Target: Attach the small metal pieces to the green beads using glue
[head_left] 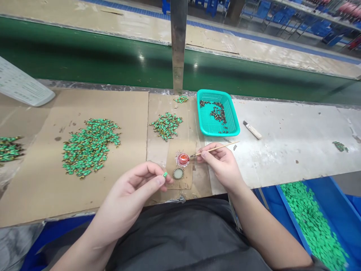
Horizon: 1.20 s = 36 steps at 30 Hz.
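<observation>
Between thumb and fingertips, my left hand [135,184] pinches a small green piece [165,174]; its exact kind is too small to tell. My right hand [221,163] is closed on a thin wooden paintbrush [217,148], its dark tip pointing left at a small round pool of glossy red paint [183,159]. Just below the paint sits a bottle cap [178,173] with a pale inside. Both lie on a piece of brown cardboard [184,184] between my hands. Beyond my left hand is a pile of small green and gold pieces [166,125].
A larger green and gold pile [90,146] spreads at left. A turquoise basket [200,124] holds small dark pieces. A flat brush [253,130] lies to its right. A metal post [178,49] rises behind the table. Below right, a blue bin [328,195] adjoins many green discs [313,222].
</observation>
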Motion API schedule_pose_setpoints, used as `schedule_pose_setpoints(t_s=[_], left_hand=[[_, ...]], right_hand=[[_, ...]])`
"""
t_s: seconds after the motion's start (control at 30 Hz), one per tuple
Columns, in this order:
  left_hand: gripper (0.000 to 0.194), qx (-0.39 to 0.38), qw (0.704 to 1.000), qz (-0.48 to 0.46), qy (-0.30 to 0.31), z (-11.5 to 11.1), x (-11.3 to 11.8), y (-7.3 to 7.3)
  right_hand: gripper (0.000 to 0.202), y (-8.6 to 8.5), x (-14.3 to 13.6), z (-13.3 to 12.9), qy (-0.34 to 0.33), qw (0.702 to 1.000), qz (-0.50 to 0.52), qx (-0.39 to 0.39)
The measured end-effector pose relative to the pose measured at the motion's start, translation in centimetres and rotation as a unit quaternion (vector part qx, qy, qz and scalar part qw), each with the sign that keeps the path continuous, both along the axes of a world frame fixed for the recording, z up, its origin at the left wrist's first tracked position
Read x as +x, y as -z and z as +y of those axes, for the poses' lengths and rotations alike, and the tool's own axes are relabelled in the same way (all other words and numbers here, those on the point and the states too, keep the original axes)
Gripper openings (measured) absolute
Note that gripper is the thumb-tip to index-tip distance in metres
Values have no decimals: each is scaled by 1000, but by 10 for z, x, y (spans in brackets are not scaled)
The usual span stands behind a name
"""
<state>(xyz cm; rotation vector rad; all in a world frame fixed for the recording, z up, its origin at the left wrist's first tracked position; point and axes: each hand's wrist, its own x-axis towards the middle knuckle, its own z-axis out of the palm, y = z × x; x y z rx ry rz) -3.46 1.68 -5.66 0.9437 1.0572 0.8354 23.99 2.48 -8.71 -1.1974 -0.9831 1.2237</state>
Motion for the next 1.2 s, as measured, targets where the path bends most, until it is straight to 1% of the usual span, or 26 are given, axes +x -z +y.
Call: schedule_pose_setpoints(t_s=[0.13, 0.2, 0.27, 0.33, 0.4, 0.5, 0.67, 0.83, 1.03, 1.2], left_hand=[[34, -20, 998, -56, -18, 0, 12, -7], [34, -31, 995, -95, -9, -2, 17, -9], [31, -43, 989, -142, 16, -3, 22, -10], [27, -54, 979, -189, 48, -5, 24, -11], [23, -60, 971, -221, 68, -5, 26, -12], [23, -58, 967, -235, 73, -6, 26, -14], [30, -61, 976, -198, 63, -8, 24, -19], [33, -50, 980, -177, 72, -8, 22, -17], [32, -17, 986, -148, 68, -7, 23, -17], [33, -2, 987, -136, 85, -8, 21, -19]], right_hand=[[30, -25, -1, -11, -7, 999, 12, 38], [18, -40, -3, -19, -24, 997, 19, 67], [8, -54, -6, -26, -51, 994, 25, 91], [10, -65, -8, -33, -81, 991, 27, 103], [14, -72, -10, -38, -101, 989, 19, 110], [15, -77, -11, -42, -107, 988, -12, 114], [17, -80, -14, -45, -107, 988, -20, 107], [15, -82, -15, -46, -111, 988, -24, 102], [11, -82, -13, -46, -118, 985, -59, 114], [8, -88, -13, -42, -120, 981, -89, 124]])
